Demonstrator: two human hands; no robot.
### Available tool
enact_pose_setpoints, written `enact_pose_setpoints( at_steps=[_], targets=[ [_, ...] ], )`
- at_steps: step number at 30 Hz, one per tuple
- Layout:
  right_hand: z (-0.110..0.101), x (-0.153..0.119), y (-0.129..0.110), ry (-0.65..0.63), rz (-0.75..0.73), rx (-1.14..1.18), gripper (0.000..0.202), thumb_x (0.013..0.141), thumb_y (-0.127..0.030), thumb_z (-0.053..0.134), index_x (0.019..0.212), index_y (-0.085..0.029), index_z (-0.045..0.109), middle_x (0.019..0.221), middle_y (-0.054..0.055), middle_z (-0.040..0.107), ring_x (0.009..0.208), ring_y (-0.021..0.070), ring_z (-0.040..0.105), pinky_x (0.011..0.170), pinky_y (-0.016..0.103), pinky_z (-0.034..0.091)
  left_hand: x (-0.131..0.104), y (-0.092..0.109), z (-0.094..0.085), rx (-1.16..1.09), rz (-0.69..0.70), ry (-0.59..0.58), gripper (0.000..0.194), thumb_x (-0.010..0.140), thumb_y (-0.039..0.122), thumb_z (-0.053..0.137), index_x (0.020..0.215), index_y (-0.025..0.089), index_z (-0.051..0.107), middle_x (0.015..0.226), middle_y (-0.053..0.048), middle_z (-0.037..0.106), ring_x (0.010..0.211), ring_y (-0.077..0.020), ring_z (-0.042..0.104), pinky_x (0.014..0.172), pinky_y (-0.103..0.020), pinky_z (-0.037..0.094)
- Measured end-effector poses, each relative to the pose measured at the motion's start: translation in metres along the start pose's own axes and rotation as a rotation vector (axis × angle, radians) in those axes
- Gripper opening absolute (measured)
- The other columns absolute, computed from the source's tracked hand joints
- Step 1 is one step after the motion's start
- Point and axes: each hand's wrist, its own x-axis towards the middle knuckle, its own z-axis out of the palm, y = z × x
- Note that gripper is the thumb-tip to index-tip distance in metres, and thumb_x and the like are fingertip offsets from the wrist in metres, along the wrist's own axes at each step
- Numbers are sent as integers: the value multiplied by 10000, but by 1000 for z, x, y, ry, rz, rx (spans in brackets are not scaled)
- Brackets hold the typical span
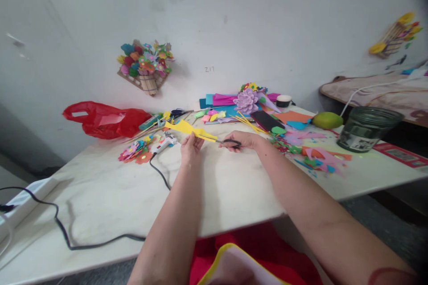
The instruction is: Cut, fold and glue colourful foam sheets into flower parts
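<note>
My left hand (191, 148) pinches a yellow sheet (185, 128), paper or craft foam, by its lower edge, above the white table. The sheet's far left edge looks unevenly cut. In my right hand (242, 139) are scissors (230, 143) with black handles, fingers wrapped round the grips. Their blades point left and meet the right end of the yellow sheet. Whether the blades are parted is too small to make out. A white glue gun (163, 143) with a black cord lies just left of my left hand.
Foam flowers (138, 149) and a red plastic bag (100, 118) lie at left. Coloured scraps (310, 156), a dark phone (266, 122), a green fruit (327, 120) and a glass jar (363, 129) are at right. A cord (100, 246) crosses the table's front left.
</note>
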Motion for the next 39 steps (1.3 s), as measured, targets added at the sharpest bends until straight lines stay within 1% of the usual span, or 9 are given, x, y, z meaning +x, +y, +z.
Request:
enact_pose_setpoints(
  at_steps=[5,13,21,25,31,35,39],
  targets=[
    [-1,1,1,-1,-6,24,291,672,-360,582,798,-98,605,446,-54,480,345,34,358,363,193,225,0,0,-1,-5,-4,-4,112,706,204,631,719,159,529,667,-6,647,615,-113,628,664,-262,502],
    [0,1,2,7,-33,63,275,653,-323,583,815,-102,608,453,-68,457,366,36,360,366,186,249,1,0,-1,-17,-9,-9,52,737,177,590,740,149,546,678,-14,650,607,-107,626,647,-247,502],
    [-2,1,2,1,-2,111,279,665,-314,588,836,-95,605,436,-67,457,353,41,354,347,190,268,1,0,0,-8,-11,6,62,731,187,599,732,148,551,658,-12,641,603,-111,626,654,-248,500],
    [-2,-3,0,-4,26,110,270,674,-305,591,849,-99,601,456,-59,486,345,32,354,345,179,268,1,0,0,-13,-6,24,67,732,194,600,738,154,546,661,-7,638,583,-110,623,659,-262,501],
    [-3,-1,3,-32,27,97,266,673,-345,592,775,-100,575,453,-53,486,329,30,358,330,175,261,2,-1,-1,-5,-16,-7,85,719,192,611,710,141,544,670,-24,643,620,-123,632,660,-262,499],
    [-3,1,4,-19,18,68,288,687,-361,573,800,-96,581,452,-49,490,328,36,366,324,180,259,1,-2,0,-9,-20,-11,99,698,187,631,705,142,542,678,-27,649,630,-124,633,653,-254,499],
    [-2,1,2,-2,5,61,294,690,-361,574,814,-94,592,464,-42,502,342,42,389,332,182,273,0,-3,0,-6,-10,-35,111,688,194,640,705,139,545,700,-36,655,650,-126,635,677,-262,498]
  ],
)
